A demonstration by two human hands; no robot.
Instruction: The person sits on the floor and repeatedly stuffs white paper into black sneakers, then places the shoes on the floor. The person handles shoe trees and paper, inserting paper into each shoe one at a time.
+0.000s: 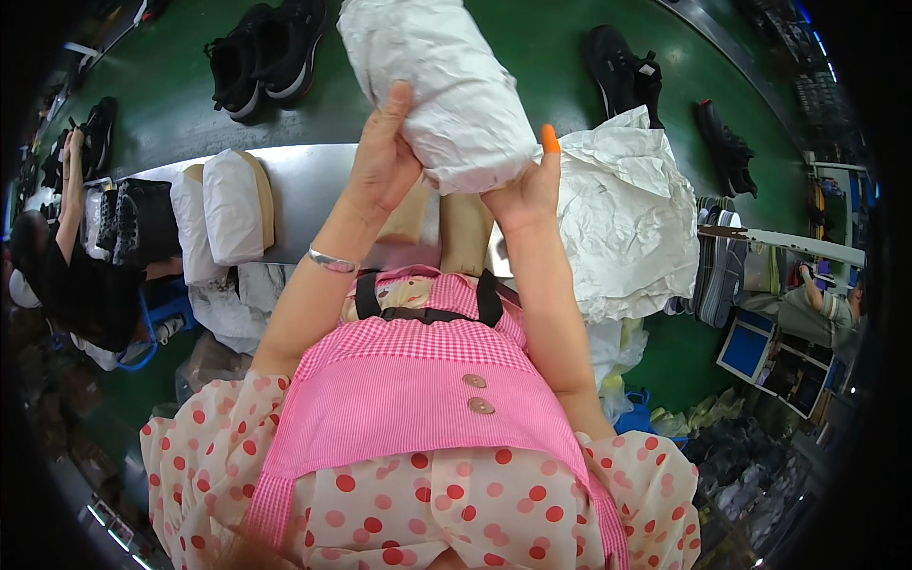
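Note:
Both hands hold up a bundle wrapped in wrinkled white paper (446, 85), at the top middle of the head view. My left hand (388, 157) is closed on its near left side, thumb laid along the paper. My right hand (527, 190) grips its lower right end from beneath; an orange finger cot (550, 139) covers the thumb tip. What the paper wraps is hidden. To the right of my right forearm lies a pile of crumpled white paper sheets (622, 218). Left of my left forearm stand similar white bundles (231, 209) beside tan pieces.
Pairs of black shoes (261, 62) rest on the green surface (171, 71) ahead; more black shoes (622, 71) are at the right. Grey insoles (719, 266) stand stacked right of the paper. A co-worker's arm (68, 195) reaches up at far left; another person (817, 294) is at far right.

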